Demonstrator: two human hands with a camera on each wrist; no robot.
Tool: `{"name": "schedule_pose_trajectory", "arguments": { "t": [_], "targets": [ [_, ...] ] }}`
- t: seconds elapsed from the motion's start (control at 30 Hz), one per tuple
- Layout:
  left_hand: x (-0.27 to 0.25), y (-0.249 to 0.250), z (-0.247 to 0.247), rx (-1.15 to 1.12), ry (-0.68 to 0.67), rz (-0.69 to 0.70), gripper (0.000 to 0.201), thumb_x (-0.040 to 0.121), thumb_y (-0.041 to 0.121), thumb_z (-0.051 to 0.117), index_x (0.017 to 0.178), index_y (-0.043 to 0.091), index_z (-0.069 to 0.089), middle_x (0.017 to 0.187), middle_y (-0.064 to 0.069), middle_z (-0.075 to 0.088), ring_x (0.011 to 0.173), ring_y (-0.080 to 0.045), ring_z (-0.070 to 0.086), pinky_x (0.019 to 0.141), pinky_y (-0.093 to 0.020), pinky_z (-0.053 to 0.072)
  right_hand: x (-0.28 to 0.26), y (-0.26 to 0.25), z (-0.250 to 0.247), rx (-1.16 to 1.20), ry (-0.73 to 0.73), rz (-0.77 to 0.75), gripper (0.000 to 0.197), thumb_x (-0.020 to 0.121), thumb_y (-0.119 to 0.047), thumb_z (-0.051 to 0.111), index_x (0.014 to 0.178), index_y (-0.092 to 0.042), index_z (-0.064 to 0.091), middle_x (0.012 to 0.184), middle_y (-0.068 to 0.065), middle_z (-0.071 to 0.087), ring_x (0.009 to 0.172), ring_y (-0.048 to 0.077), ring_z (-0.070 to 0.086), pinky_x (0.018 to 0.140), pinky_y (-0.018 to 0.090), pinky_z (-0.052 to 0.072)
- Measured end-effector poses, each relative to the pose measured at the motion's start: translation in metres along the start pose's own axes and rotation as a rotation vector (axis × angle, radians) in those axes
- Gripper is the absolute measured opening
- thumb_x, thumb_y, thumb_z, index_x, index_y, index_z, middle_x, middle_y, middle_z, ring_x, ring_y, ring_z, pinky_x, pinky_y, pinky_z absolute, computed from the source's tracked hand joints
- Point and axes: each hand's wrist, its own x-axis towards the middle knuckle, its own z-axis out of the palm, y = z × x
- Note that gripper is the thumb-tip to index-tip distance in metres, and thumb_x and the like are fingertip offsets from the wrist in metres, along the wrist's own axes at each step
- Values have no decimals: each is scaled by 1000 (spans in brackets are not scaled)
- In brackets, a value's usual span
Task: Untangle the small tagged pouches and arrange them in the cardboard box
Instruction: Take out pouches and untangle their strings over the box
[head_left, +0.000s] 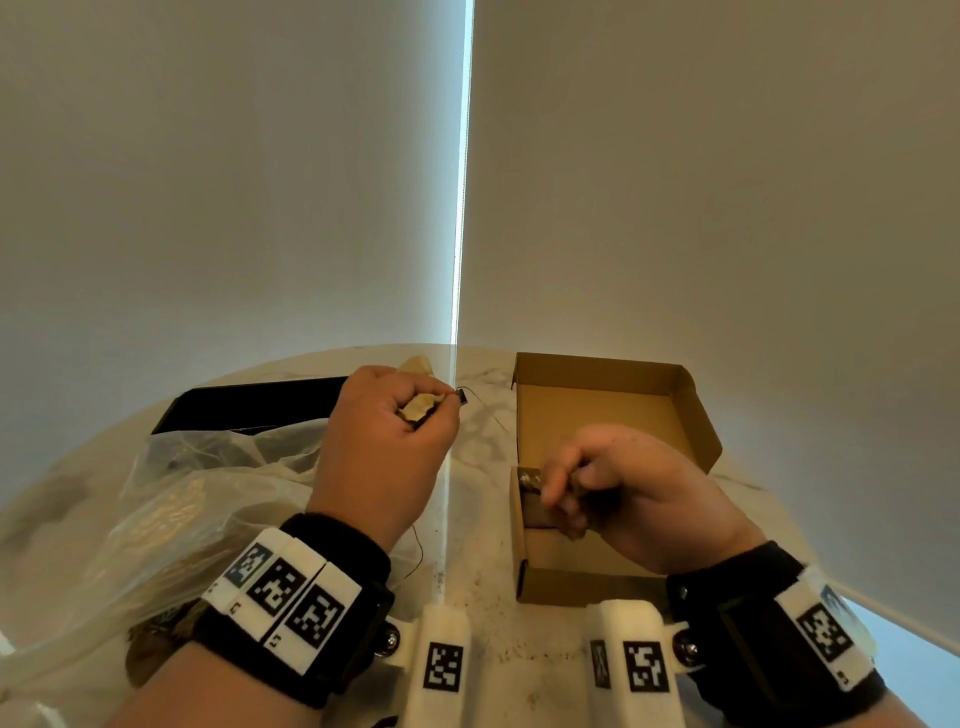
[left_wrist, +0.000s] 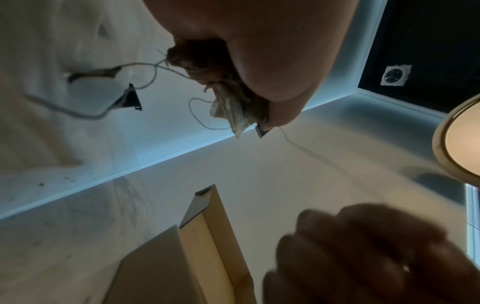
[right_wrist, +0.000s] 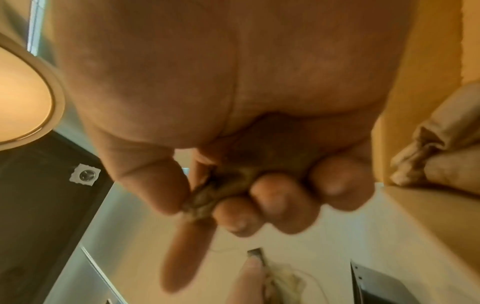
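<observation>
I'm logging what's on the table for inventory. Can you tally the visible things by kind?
Pouches in view: 3, one in the left hand, one in the right hand, one lying in the box
Cardboard box: 1
Clear plastic bag: 1
Total: 5

Marble table (head_left: 483, 447): open cardboard box (head_left: 696, 415) toward the right edge. Right hand (head_left: 623, 493) inside the box at its near-left corner, fingers curled round a brown pouch (head_left: 535, 512). Left hand (head_left: 387, 441) above the table's middle, gripping a pale pouch (head_left: 418, 408) with a dark tag (head_left: 461, 397). Clear plastic bag (head_left: 182, 493) at the left edge; black tray (head_left: 249, 408) behind it.
</observation>
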Motion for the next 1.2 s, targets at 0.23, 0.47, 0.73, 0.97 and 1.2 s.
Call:
{"name": "schedule_pose_trajectory", "arguments": {
  "t": [0.23, 0.47, 0.73, 0.97, 1.2],
  "targets": [
    [-5, 0, 8, 103, -279, -1, 11, 87, 35, 70, 77, 38, 72, 85, 15, 60, 78, -1, 58, 70, -20, 46, 5, 0, 6, 498, 84, -247, 37, 68, -18, 56, 97, -7, 77, 76, 10, 56, 64, 23, 48, 57, 33, 41],
    [-9, 10, 7, 39, -409, -39, 11, 87, 29, 73, 76, 27, 75, 86, 8, 61, 74, 3, 62, 55, -7, 47, 9, 3, 5, 343, 406, -178, 46, 94, 1, 37, 107, -16, 77, 80, 8, 62, 71, 22, 57, 63, 36, 49],
    [-9, 9, 7, 38, -414, -46, 10, 88, 25, 70, 81, 28, 74, 87, 8, 61, 77, 5, 60, 56, -5, 46, 8, 1, 5, 215, 504, -159, 46, 98, 2, 41, 101, -23, 79, 78, -1, 70, 77, 21, 61, 68, 36, 51],
    [-11, 12, 6, 2, -513, -60, 12, 88, 22, 70, 78, 29, 74, 82, 16, 61, 72, 0, 64, 57, -10, 50, 7, 4, 6, -129, 622, -143, 33, 99, -7, 54, 106, -33, 71, 91, -9, 74, 84, 9, 71, 69, 24, 58],
    [-12, 13, 9, -239, -477, -253, 6, 87, 18, 75, 81, 19, 77, 74, -6, 73, 60, -12, 69, 55, -24, 58, 10, 10, 13, -345, 495, 5, 15, 90, -12, 69, 102, -21, 69, 90, -1, 77, 86, 14, 74, 79, 31, 60]
  ]
}}
